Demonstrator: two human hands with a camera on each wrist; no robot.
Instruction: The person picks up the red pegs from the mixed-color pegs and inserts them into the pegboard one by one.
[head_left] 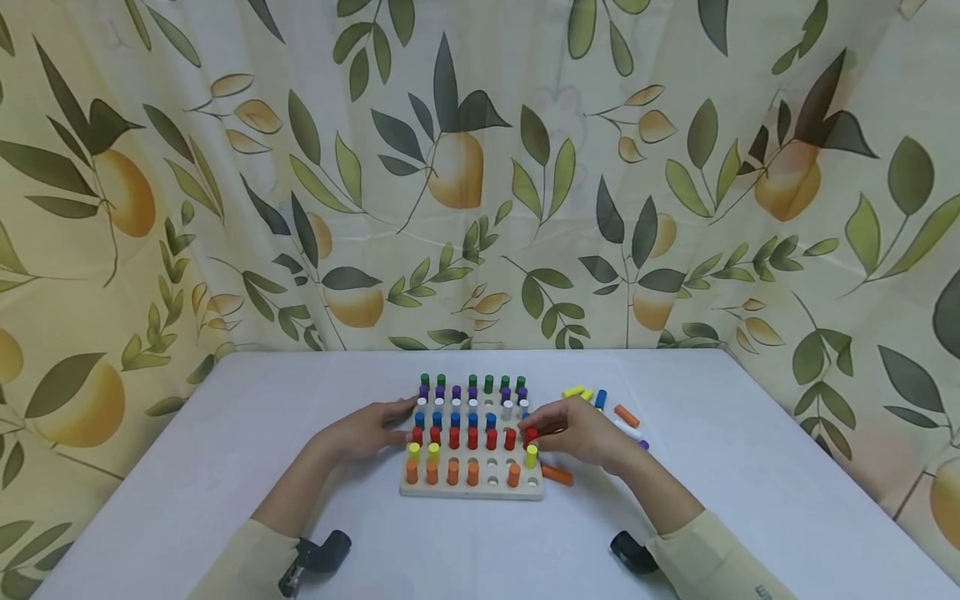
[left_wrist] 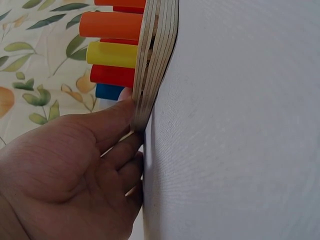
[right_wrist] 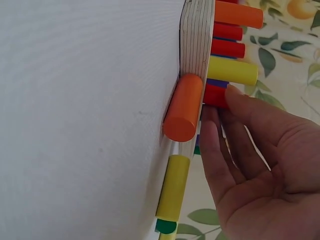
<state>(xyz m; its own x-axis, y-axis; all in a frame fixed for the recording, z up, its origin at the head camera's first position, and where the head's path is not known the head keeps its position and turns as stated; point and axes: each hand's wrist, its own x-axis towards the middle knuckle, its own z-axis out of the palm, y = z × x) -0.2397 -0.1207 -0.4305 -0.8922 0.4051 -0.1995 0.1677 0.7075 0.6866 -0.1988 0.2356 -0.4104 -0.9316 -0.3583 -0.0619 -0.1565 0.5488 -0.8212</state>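
A wooden pegboard lies on the table with rows of green, purple, white, blue, red, yellow and orange pegs standing in it. My left hand holds the board's left edge; in the left wrist view its thumb lies over the edge by a blue peg, the fingers bent along the side. With thumb and fingertips, my right hand pinches a red peg at the right end of the red row. A yellow peg stands just in front of it. Several holes show in the yellow and orange rows.
Loose pegs lie right of the board, among them an orange one, a blue one and yellow ones. Another orange peg lies against the board's right side. A patterned curtain hangs behind the white table.
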